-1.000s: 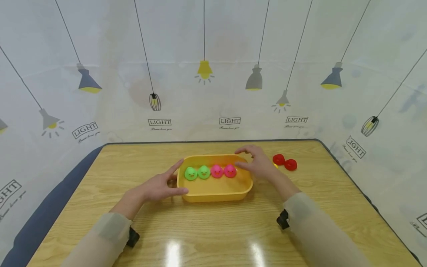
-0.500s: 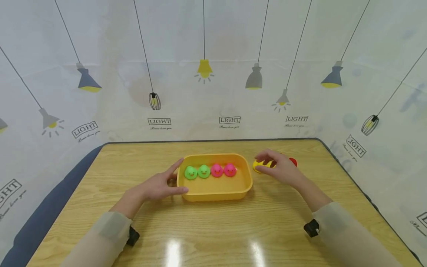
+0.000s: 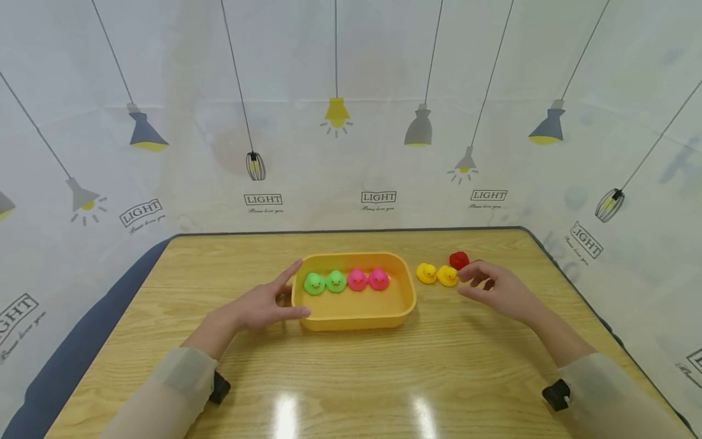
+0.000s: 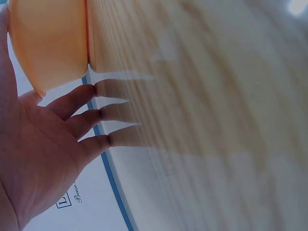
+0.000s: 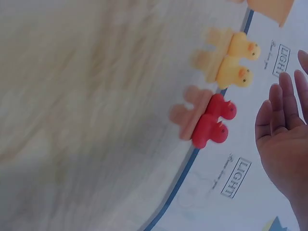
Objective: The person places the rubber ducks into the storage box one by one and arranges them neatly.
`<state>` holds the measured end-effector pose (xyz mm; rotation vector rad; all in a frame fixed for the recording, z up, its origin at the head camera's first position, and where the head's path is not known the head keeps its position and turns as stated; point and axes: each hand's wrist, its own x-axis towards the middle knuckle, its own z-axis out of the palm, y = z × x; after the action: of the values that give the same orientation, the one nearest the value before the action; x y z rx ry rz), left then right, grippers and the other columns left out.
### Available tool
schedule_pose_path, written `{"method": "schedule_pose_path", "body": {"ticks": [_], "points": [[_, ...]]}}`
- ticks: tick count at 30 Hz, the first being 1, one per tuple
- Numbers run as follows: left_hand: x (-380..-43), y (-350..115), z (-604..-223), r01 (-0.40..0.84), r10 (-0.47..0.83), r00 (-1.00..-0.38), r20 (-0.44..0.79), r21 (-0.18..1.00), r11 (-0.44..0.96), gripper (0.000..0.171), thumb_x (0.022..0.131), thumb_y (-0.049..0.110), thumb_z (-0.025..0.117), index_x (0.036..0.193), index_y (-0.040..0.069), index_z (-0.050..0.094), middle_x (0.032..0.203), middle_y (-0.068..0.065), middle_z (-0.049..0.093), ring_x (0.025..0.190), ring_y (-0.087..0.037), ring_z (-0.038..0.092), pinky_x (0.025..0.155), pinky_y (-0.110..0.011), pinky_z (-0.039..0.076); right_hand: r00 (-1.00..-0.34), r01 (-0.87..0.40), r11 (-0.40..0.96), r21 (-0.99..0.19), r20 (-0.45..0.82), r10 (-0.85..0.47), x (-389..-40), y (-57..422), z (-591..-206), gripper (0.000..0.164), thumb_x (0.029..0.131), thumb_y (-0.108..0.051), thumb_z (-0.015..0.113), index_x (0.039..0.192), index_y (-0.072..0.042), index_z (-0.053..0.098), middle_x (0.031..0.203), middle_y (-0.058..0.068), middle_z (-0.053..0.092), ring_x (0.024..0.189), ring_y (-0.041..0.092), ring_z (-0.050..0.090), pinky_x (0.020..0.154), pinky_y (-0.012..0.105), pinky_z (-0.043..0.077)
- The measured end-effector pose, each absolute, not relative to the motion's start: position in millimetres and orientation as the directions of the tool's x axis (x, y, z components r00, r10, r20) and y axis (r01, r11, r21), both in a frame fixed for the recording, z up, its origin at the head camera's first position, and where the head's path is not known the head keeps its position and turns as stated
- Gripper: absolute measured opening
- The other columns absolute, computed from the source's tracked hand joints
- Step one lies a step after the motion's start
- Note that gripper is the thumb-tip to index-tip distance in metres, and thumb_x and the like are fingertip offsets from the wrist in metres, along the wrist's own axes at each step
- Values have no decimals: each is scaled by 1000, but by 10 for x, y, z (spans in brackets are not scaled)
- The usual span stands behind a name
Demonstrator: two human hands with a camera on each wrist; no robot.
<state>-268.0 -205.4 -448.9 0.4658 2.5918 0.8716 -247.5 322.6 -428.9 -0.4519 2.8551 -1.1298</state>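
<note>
My left hand [image 3: 259, 309] rests against the left end of a yellow plastic tray [image 3: 351, 310], thumb and index finger spread along its rim. In the left wrist view its other fingers [image 4: 72, 102] reach down straight to the table beside the tray wall. Two green toy ducks [image 3: 326, 283] and two pink toy ducks [image 3: 368, 280] stand in a row inside the tray. My right hand [image 3: 503, 294] hovers right of two yellow toy ducks [image 3: 437, 274], holding nothing. One red toy duck [image 3: 459, 260] shows behind it; the right wrist view shows two red ducks [image 5: 205, 126] side by side.
The wooden table [image 3: 351, 372] ends at a dark edging, with a pale lamp-printed backdrop [image 3: 307, 73] rising behind and at both sides. A black device [image 3: 557, 395] is strapped at my right wrist, another [image 3: 220, 388] at my left.
My right hand has moved rightward from the tray's right rim, past the yellow ducks, which now show fully. My left hand and the tray have stayed in place.
</note>
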Motion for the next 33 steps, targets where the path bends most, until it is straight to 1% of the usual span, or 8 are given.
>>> {"method": "schedule_pose_path", "body": {"ticks": [3,7,13,17,20,26,30,33], "points": [[-2680,-2054,-4491,190,414,-879,-235,625,758,117,91,79,73,175,49,-1,165,-18,57,158,-51,43,128,-74,30,-965,-231,721,-653,58,-256,-2460,3371,-4338,36,106,-32,76,133,-8,71,128,12,74,104,15,63,87,23,54],[-2683,-2058,-4492,185,409,-881,-238,621,761,116,90,80,73,175,50,-1,165,-16,57,158,-50,43,129,-73,29,-974,-202,740,-641,48,-224,-2461,3534,-4366,37,106,-32,77,133,-8,71,127,12,74,102,13,64,86,23,54],[-2692,-2058,-4503,187,413,-880,-235,627,756,116,91,79,73,175,49,-1,165,-15,57,159,-50,42,128,-75,28,-984,-151,760,-632,24,-176,-2546,3708,-4400,42,106,-35,76,137,-8,69,131,15,72,105,20,63,82,26,55],[-2696,-2056,-4511,185,412,-879,-239,625,758,116,90,80,73,175,50,-1,165,-15,56,159,-50,42,129,-75,28,-988,-129,765,-631,16,-153,-2640,3788,-4418,45,107,-35,74,141,-7,66,137,19,69,109,25,62,80,27,56],[-2695,-2059,-4509,188,413,-879,-237,624,758,116,90,80,72,174,53,-2,166,-15,56,159,-49,41,130,-74,28,-991,-109,766,-634,8,-134,-2721,3812,-4423,48,107,-36,74,143,-5,64,141,22,67,112,28,62,81,26,56],[-2697,-2072,-4506,183,414,-879,-238,633,752,115,90,80,73,172,57,-3,167,-15,54,161,-49,39,130,-74,25,-994,-55,773,-632,-36,-100,-2880,3809,-4446,60,107,-41,73,151,-2,58,150,26,60,117,34,60,85,29,55],[-2703,-2076,-4509,181,415,-878,-240,635,751,116,90,79,74,173,54,-2,167,-15,55,161,-50,38,130,-74,25,-994,-44,784,-619,-53,-97,-2971,3803,-4495,63,107,-41,73,153,-1,56,151,28,58,120,36,61,90,32,55],[-2709,-2076,-4514,181,417,-877,-241,637,749,117,90,78,75,175,50,-2,166,-15,56,160,-51,39,130,-74,26,-994,-37,783,-620,-58,-92,-3034,3799,-4550,63,107,-39,75,152,0,56,151,29,57,119,37,60,94,37,54]]}}
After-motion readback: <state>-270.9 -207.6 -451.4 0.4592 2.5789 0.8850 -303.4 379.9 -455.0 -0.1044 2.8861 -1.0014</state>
